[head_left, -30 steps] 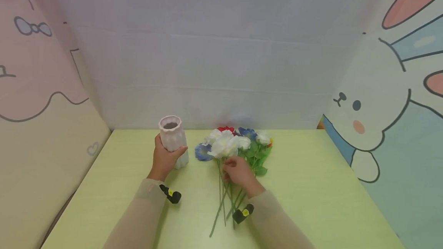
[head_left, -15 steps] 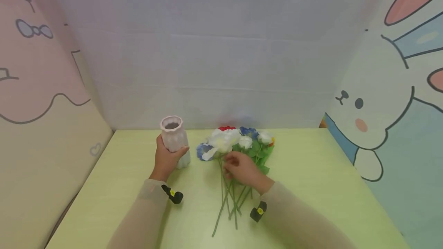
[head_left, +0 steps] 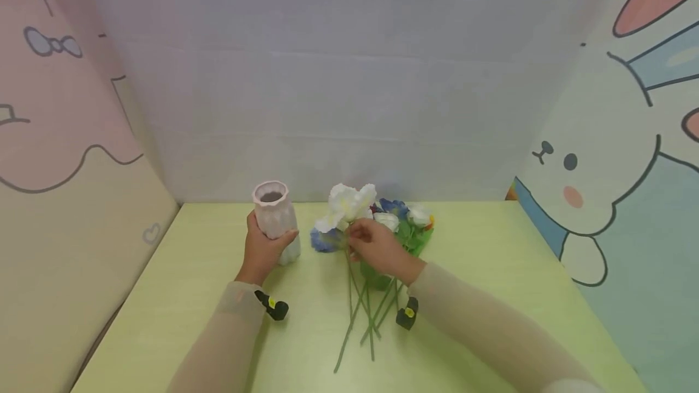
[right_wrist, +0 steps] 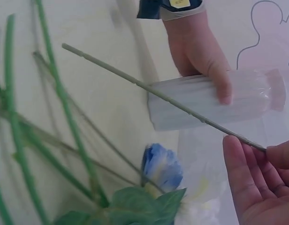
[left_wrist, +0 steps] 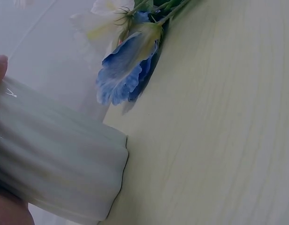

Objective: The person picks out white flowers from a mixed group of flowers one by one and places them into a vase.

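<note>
My left hand (head_left: 262,250) grips a pale ribbed vase (head_left: 275,217) with a wavy rim, its mouth facing up. In the left wrist view the lower end of the vase (left_wrist: 60,154) meets the tabletop. My right hand (head_left: 379,248) pinches the stem of a large white flower (head_left: 349,202) just under the bloom. The right wrist view shows that thin green stem (right_wrist: 172,102) between thumb and fingers, its free end off the table. Beside it a blue flower (head_left: 326,241) lies on the table, pointing toward the vase.
More artificial flowers lie bunched to the right: small white roses (head_left: 419,216), another blue bloom (head_left: 394,208) and green leaves (head_left: 417,241). Their crossed stems (head_left: 371,326) reach toward the near edge of the yellow table (head_left: 491,296). A pale backdrop (head_left: 349,108) stands behind, with cartoon-printed panels at both sides.
My right hand has lifted the white flower up from the bunch, its bloom now higher and tilted left. The left hand and vase stay nearly where they were.
</note>
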{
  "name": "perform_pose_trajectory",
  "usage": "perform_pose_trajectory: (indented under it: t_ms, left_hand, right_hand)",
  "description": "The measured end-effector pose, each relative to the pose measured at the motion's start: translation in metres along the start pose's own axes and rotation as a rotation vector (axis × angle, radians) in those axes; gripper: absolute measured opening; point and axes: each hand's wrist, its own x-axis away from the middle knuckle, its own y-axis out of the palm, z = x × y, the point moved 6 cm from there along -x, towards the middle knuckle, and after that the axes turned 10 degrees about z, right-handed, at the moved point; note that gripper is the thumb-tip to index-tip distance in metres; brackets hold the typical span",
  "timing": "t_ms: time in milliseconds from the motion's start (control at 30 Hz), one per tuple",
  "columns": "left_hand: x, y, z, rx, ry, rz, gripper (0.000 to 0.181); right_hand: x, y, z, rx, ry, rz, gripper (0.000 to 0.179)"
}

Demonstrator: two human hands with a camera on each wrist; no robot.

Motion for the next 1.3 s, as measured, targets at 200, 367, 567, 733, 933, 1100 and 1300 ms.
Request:
perform_pose_trajectory:
  t_ms: [200, 367, 567, 733, 933, 1100, 1300]
  left_hand:
    - [-0.005, 0.000, -0.001, -0.006, 0.024, -0.006, 0.101]
    - [-0.006, 0.000, -0.002, 0.003, 0.036, -0.001, 0.100]
    - [-0.006, 0.001, -0.002, 0.017, 0.050, 0.000, 0.099]
    - [-0.006, 0.003, 0.000, 0.025, 0.065, -0.011, 0.099]
    - [-0.005, 0.003, 0.000, 0.023, 0.065, -0.006, 0.099]
    - [-0.004, 0.003, 0.000, 0.020, 0.055, -0.013, 0.099]
    - [-0.003, 0.001, -0.001, 0.003, 0.042, -0.014, 0.098]
  right_hand:
    - [-0.013, 0.009, -0.027, 0.031, -0.015, 0.009, 0.015]
    - [-0.022, 0.018, -0.048, 0.069, -0.045, 0.007, 0.015]
    - [-0.035, 0.026, -0.068, -0.011, -0.068, 0.022, 0.016]
    - [-0.046, 0.028, -0.082, -0.086, -0.087, 0.043, 0.016]
    - [-0.055, 0.019, -0.095, -0.172, -0.121, 0.134, 0.017]
    - [-0.060, 0.008, -0.101, -0.276, -0.154, 0.236, 0.018]
    - [-0.070, -0.004, -0.113, -0.390, -0.216, 0.363, 0.017]
